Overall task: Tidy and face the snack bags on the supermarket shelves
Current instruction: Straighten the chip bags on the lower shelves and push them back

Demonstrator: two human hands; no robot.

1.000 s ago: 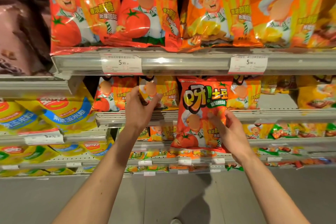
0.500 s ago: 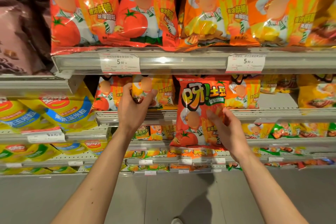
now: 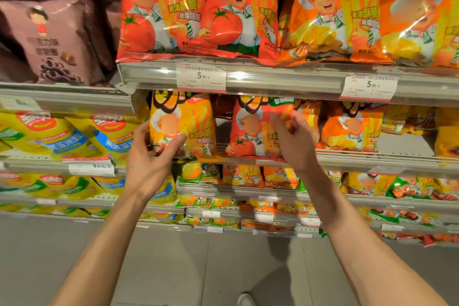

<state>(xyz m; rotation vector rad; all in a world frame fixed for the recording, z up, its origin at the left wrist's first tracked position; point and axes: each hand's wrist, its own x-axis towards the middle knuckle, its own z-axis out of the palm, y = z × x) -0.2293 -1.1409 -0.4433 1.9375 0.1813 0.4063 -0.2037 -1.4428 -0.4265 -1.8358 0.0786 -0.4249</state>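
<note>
Hands working two snack bags on the second shelf

Left hand [image 3: 149, 159] is gripping the yellow bag [image 3: 185, 124] by its lower left corner, thumb across the front. Right hand [image 3: 289, 139] is pinching the red tomato bag [image 3: 248, 131] at its right side (both bags are standing upright on the shelf edge [image 3: 347, 156]).

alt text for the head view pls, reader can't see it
Seen from above, a person's left hand holds a yellow snack bag and the right hand a red tomato bag, both standing on the second shelf. Above are larger red and orange bags and two 5.90 price tags; grey floor lies below.
</note>
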